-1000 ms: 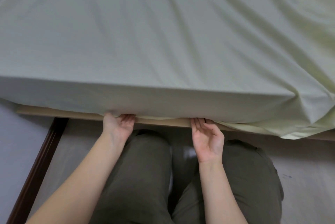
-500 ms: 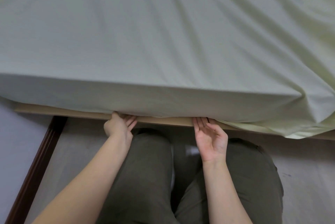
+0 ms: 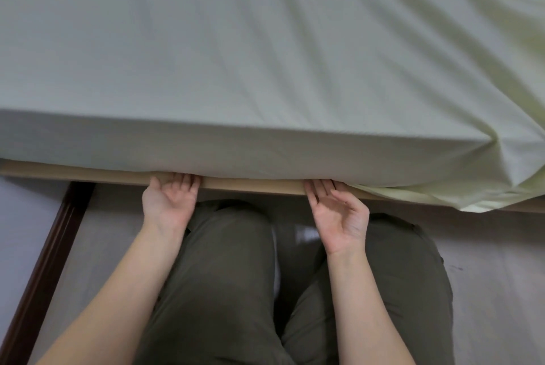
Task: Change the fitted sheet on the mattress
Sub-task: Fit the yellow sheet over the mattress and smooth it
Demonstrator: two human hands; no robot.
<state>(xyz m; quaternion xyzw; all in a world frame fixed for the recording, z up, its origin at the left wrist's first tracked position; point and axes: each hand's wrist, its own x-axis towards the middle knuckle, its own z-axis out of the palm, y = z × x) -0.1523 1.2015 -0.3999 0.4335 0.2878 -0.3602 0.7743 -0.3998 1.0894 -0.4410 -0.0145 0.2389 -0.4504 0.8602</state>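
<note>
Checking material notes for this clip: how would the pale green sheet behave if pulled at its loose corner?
Likely floppy: the sheet drapes in soft folds and bunches at its loose corner. Probably light: that corner hangs thin over the bed base. A pull would likely shift wrinkles, since creases already fan from there.

Dim, even light lies on the pale green cotton fitted sheet (image 3: 265, 54) beyond the fingers (image 3: 315, 191) of the right hand (image 3: 339, 217), shading its folds softly grey. Nearer than the fingers, deep shadow fills the gap between the olive-green trouser legs (image 3: 230, 261). Everything is slightly soft, and the tan wooden bed board (image 3: 250, 184) bows to either side of them.
</note>
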